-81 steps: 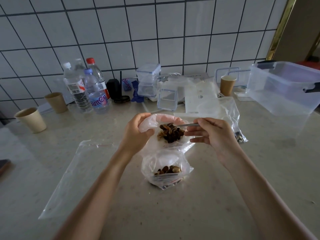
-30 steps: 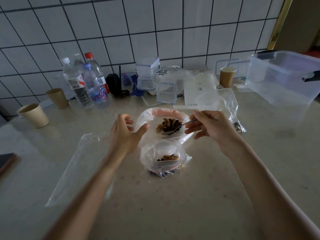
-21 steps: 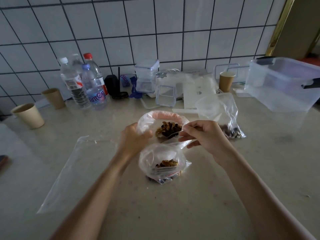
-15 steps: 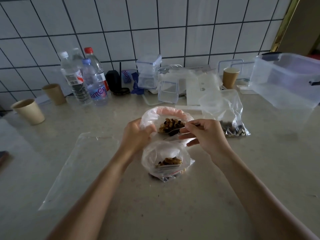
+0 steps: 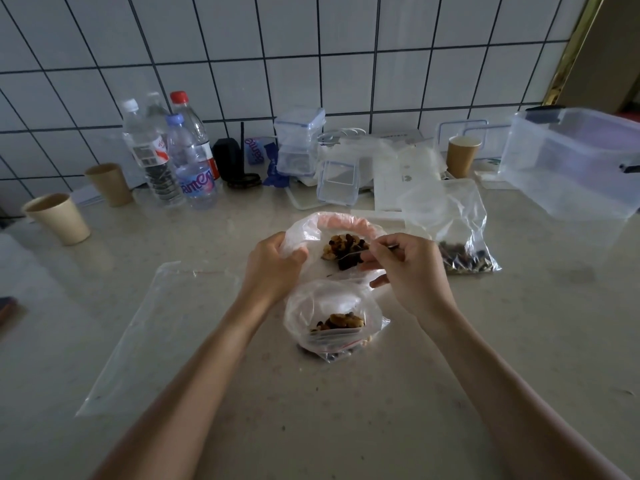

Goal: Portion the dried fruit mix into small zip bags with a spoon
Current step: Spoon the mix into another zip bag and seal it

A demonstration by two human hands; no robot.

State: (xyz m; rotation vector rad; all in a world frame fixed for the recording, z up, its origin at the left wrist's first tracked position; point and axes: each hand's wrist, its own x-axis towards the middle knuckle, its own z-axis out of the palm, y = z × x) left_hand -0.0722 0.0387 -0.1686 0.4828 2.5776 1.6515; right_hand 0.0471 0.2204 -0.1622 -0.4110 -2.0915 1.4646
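Note:
An open plastic bag [image 5: 313,227] with a pink rim lies on the counter and holds the dried fruit mix [image 5: 343,249]. My left hand [image 5: 273,265] grips its left edge. My right hand [image 5: 408,271] pinches a metal spoon [image 5: 353,255] whose bowl sits in the mix. Just in front stands a small open zip bag [image 5: 332,313] with some mix at its bottom. Another small zip bag [image 5: 457,230] with mix in it lies to the right. A large empty clear bag [image 5: 156,327] lies flat at the left.
Water bottles [image 5: 180,157] and paper cups [image 5: 57,218] stand at the back left. Small clear boxes [image 5: 299,140], a lid [image 5: 337,181] and another cup [image 5: 462,159] line the tiled wall. A big clear tub [image 5: 571,161] sits at the right.
My left hand let go of the big bag's edge, then took hold of it again. My right hand moved the spoon down and left into the mix.

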